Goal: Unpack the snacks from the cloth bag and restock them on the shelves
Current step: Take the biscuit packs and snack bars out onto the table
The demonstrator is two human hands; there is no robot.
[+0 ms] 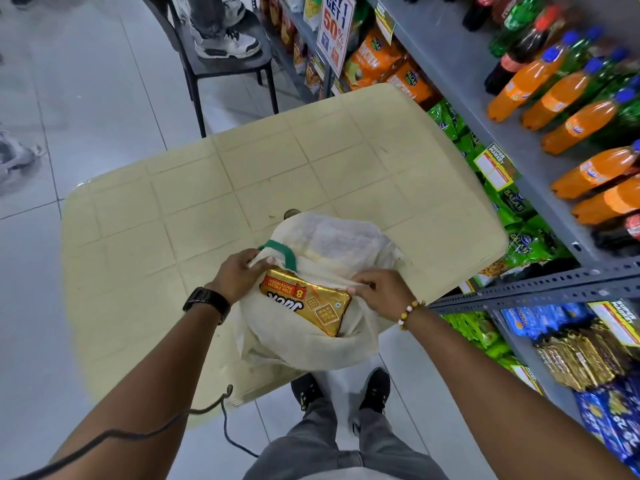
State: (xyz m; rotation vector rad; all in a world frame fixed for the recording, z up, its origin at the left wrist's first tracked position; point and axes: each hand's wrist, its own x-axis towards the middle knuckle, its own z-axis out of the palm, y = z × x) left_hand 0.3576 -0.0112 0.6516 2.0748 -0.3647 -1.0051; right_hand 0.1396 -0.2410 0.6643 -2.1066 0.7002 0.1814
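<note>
soft cream cloth bag (311, 351) with a green strap sits at the near edge of one pale yellow plastic table (207, 202) marked in squares. the left hand (239, 277) pinches the bag's rim on one side and the right hand (377, 289) pinches the other side, holding the mouth wide. inside the bag lies one shiny, flat gold biscuit packet (306, 306). just right of the table stand grey metal shelves (519, 292) with at least five smooth orange drink bottles (557, 98), crinkly green snack bags (516, 206) and blue packets (540, 322). one black chair (239, 67) stands past the table with a person's shoes on it. a thin black cable (138, 434) hangs by the left arm.
</note>
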